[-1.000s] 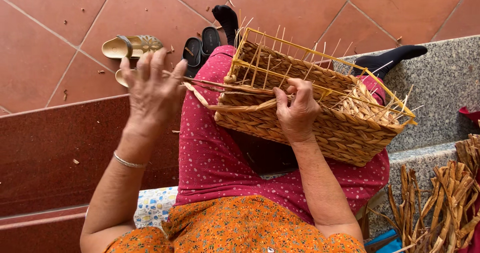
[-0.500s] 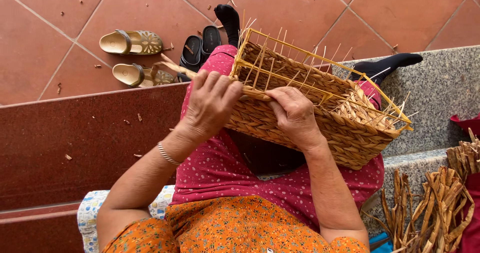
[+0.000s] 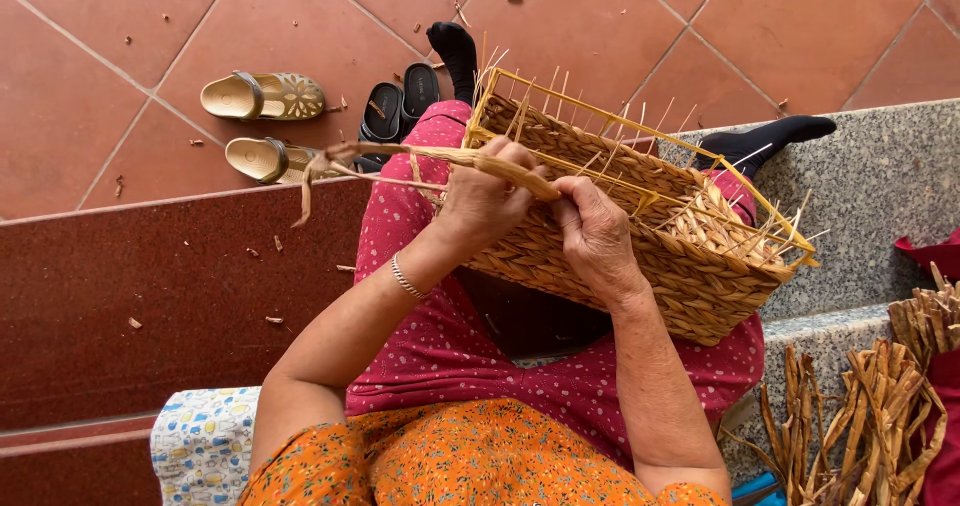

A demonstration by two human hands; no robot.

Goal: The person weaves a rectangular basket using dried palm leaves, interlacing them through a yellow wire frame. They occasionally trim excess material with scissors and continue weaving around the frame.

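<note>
A half-woven rectangular basket [image 3: 690, 266] of tan fibre on a yellow wire frame [image 3: 640, 181] rests on my lap, over red dotted trousers. My left hand [image 3: 482, 198] grips a twisted straw strand [image 3: 400, 156] at the basket's near rim; the strand's loose end trails out to the left. My right hand [image 3: 597, 234] presses on the woven side wall just beside it, fingers pinching the same strand where it meets the rim. Thin upright stakes stick up all along the frame.
A bundle of dried straw strips [image 3: 870, 416] leans at the lower right by a grey stone step [image 3: 880, 176]. Tan sandals [image 3: 262, 97] and black slippers [image 3: 400, 106] lie on the red tiled floor [image 3: 120, 86]. A dark red step [image 3: 150, 306] runs along my left.
My left hand has come from out at the left in to the basket rim next to the right hand, drawing the strand with it. The right hand stays on the basket wall.
</note>
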